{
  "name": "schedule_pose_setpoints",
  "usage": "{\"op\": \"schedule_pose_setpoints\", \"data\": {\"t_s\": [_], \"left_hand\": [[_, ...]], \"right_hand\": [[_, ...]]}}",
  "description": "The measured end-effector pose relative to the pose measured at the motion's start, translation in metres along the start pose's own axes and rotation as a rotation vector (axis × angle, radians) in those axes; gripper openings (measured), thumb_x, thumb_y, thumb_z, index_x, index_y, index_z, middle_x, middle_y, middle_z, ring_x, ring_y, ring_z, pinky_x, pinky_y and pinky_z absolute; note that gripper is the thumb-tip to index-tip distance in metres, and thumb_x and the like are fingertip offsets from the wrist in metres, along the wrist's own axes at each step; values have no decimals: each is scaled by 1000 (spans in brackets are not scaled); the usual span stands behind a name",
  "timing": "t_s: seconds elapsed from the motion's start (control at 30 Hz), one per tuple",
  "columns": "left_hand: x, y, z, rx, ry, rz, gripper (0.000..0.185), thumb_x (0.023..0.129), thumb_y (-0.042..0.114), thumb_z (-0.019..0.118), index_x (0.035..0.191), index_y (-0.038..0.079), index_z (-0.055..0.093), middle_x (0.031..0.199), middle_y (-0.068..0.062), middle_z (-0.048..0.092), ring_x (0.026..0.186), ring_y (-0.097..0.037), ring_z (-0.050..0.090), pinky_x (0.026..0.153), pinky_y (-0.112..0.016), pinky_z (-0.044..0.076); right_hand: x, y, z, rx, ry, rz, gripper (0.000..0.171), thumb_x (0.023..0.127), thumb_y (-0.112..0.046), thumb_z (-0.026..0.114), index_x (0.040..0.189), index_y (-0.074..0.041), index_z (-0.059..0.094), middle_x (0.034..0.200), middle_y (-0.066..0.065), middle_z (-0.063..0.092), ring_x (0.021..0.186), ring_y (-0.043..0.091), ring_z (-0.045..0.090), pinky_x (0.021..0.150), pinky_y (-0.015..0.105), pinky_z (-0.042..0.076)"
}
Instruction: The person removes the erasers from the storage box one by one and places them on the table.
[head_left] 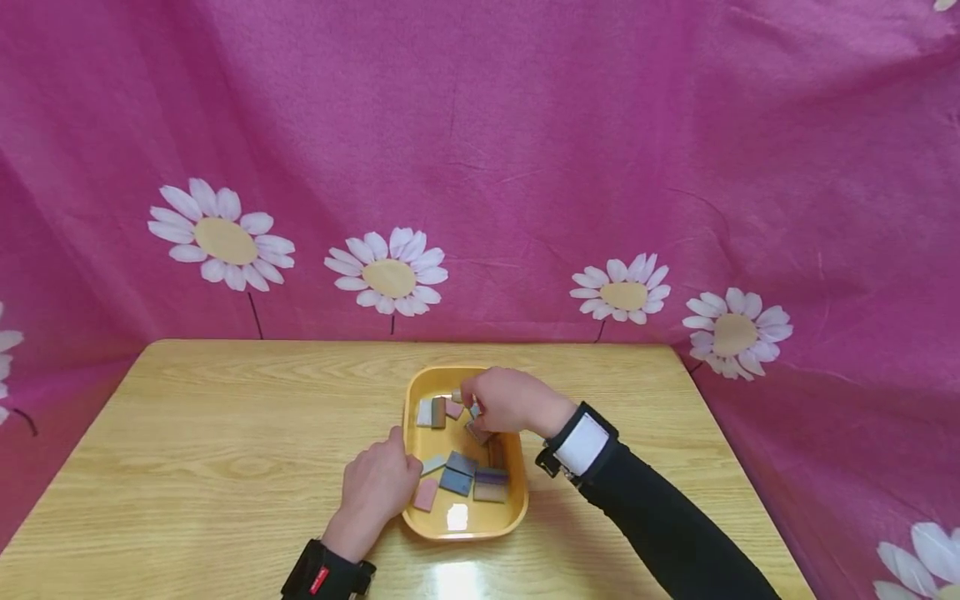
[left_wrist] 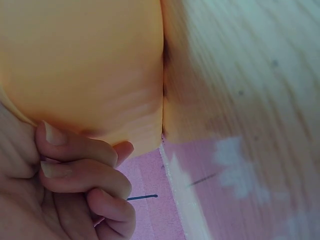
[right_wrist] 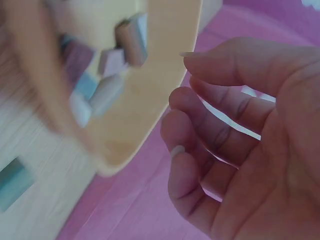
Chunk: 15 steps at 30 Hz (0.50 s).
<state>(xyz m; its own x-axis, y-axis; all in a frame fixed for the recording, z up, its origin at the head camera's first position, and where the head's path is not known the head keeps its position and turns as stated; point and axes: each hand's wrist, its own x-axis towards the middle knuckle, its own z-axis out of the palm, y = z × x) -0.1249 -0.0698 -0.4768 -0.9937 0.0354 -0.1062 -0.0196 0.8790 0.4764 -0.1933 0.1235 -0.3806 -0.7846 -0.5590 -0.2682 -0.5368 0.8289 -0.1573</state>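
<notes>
A yellow tray (head_left: 465,529) sits mid-table with several small coloured blocks (head_left: 459,473) lying in it. My left hand (head_left: 378,487) holds the tray's left rim. In the left wrist view its curled fingers (left_wrist: 85,175) press against the tray's outer wall (left_wrist: 90,65). My right hand (head_left: 498,400) hovers over the tray's far end, close to a few blocks there. In the right wrist view its fingers (right_wrist: 225,150) are loosely curved with nothing in the palm, beside the blurred tray (right_wrist: 150,100) and its blocks (right_wrist: 112,60).
The wooden table (head_left: 225,433) stretches out on both sides of the tray. A pink cloth with daisies (head_left: 480,167) hangs behind it and drapes down past its edges. A teal block (right_wrist: 12,182) shows on the wood in the right wrist view.
</notes>
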Motion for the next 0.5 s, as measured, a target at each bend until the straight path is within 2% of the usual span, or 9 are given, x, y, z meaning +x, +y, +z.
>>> {"op": "schedule_pose_setpoints", "data": {"t_s": [0.13,0.3,0.4,0.5], "left_hand": [[0,-3,-2,24,27,27,35,89,23,58,114,-1,56,70,-8,55,58,-22,52,50,-35,35],[1,-2,-3,20,62,52,28,88,22,58,107,1,57,70,-9,57,59,-25,55,49,-38,37],[1,-1,-2,10,49,45,30,89,22,58,110,1,57,72,-10,58,60,-24,56,50,-38,37],[1,-1,0,18,32,35,36,89,23,57,116,-1,57,76,-11,60,62,-25,57,51,-39,39]], "right_hand": [[18,-22,3,-91,-15,-81,21,77,-13,73,97,-18,67,77,-6,57,70,11,53,65,27,44],[33,-42,18,-236,-27,-130,14,79,-18,74,92,-20,71,80,-6,56,72,10,53,63,27,43],[39,-48,30,-265,-43,-134,6,82,-21,71,87,-23,72,81,-5,57,72,11,53,59,29,43],[41,-51,41,-278,-62,-140,5,84,-24,69,87,-25,73,85,-4,60,75,13,55,62,31,45]]}}
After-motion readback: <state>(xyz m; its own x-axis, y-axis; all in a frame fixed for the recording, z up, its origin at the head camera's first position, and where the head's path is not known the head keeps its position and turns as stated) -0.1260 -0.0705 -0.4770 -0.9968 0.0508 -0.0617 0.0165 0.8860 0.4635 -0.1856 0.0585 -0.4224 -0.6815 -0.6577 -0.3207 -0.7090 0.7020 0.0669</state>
